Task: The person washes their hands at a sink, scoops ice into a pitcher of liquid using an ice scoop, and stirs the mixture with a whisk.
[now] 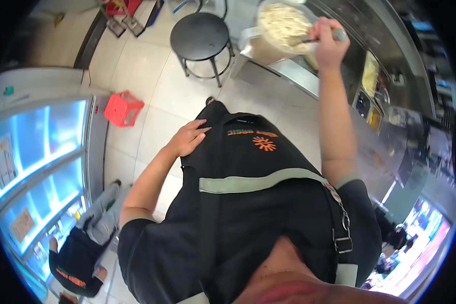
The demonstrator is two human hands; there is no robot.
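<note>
My right hand (330, 44) is closed around the handle of a metal utensil (339, 35) at the upper right. The utensil's lower end is sunk in pale, strip-like food (283, 24), so its kind is hidden. This food fills a clear plastic tub (271, 52) standing at the edge of a steel counter (289, 71). My left hand (188, 138) lies flat with fingers apart against the black apron (248, 162) at my hip, holding nothing.
A round black stool (199, 36) and a red plastic stool (124, 108) stand on the tiled floor. Lit glass-door fridges (40, 142) line the left side. Another person (81, 253) in dark clothing is at the lower left. Food trays (372, 76) sit along the right counter.
</note>
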